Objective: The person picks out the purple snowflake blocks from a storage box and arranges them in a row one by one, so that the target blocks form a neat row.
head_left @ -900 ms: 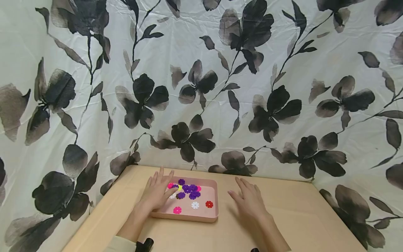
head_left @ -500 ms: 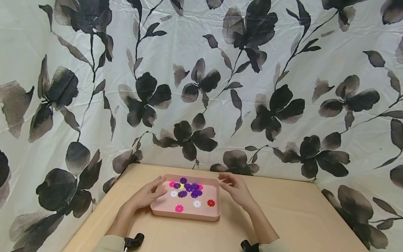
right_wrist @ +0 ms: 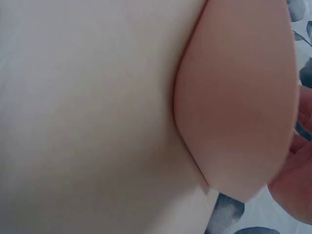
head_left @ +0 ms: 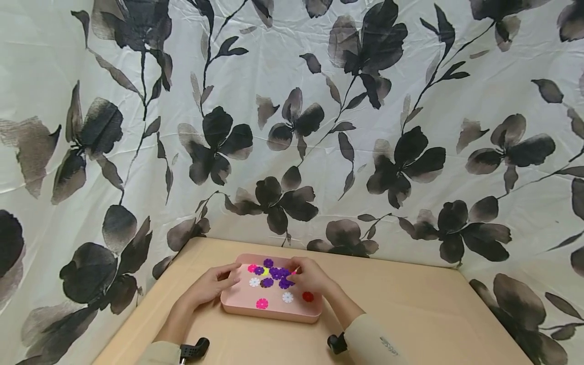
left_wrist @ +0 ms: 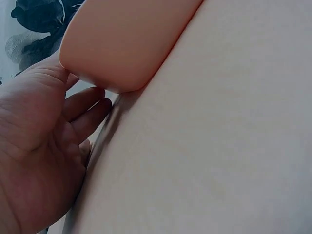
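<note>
A shallow pink tray (head_left: 269, 310) holds several small flower-shaped discs. A cluster of purple discs (head_left: 276, 274) lies toward the back, with a yellow disc (head_left: 266, 271) partly under it. My left hand (head_left: 207, 288) holds the tray's left side, thumb at the rim and fingers outside against the wall, as the left wrist view shows. Over the tray's right part reaches my right hand (head_left: 312, 276), its fingertips right at the purple cluster, thumb and forefinger apart. In the right wrist view the tray wall hides the fingertips.
White discs (head_left: 287, 297), a pink disc (head_left: 262, 303) and a red disc (head_left: 307, 296) lie singly in the tray. The tray stands on a tan table (head_left: 410, 314). A floral cloth (head_left: 337, 167) hangs behind and along both sides.
My left hand has moved back from over the tray to its left side. My right hand has come in from the right, past the rim, to the purple discs.
</note>
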Tool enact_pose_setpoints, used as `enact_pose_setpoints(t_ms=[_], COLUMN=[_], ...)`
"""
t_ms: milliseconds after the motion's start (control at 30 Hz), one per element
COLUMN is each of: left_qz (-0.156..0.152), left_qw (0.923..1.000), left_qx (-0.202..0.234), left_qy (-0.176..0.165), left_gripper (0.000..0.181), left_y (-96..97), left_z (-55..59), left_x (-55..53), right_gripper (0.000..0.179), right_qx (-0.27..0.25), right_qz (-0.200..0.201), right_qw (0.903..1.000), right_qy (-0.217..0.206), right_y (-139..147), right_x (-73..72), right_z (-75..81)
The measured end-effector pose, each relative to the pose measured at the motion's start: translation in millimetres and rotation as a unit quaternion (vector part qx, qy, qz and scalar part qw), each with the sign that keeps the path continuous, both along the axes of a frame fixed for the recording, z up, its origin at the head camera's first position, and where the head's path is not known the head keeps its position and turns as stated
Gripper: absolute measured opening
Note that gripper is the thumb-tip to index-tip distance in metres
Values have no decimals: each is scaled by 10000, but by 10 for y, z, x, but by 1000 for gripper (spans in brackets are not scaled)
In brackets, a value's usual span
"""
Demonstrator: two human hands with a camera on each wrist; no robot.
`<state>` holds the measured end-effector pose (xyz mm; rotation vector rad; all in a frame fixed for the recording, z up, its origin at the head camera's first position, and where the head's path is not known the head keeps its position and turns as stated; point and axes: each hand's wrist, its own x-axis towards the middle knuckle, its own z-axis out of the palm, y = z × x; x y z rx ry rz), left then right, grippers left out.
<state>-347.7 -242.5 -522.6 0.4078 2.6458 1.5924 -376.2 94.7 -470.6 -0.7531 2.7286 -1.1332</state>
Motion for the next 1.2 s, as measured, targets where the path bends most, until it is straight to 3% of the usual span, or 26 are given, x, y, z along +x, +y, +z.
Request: enact_pose_setpoints(t_ms=[300,500,1000,1200], left_qz=[-12,-30,-96,-33], left_qw=[10000,9999,9999,9999], left_qx=[-9,52,-127,-98], left_qy=[-40,-84,5,0], left_gripper=[60,60,63,62], left_y=[36,68,70,7], left_z=[-15,-24,17,31], left_x=[-23,-33,-37,-18], right_gripper=[17,6,4,8], right_qx=[760,662,650,520], right_qz=[-440,-512,-809,-729], right_qw=[9950,9958,9927,9943], right_qy=[480,368,619,574], right_y=[-158,-230,-214,-263], right_x=[12,60,22,14], right_z=[-127,-176,-248,-226])
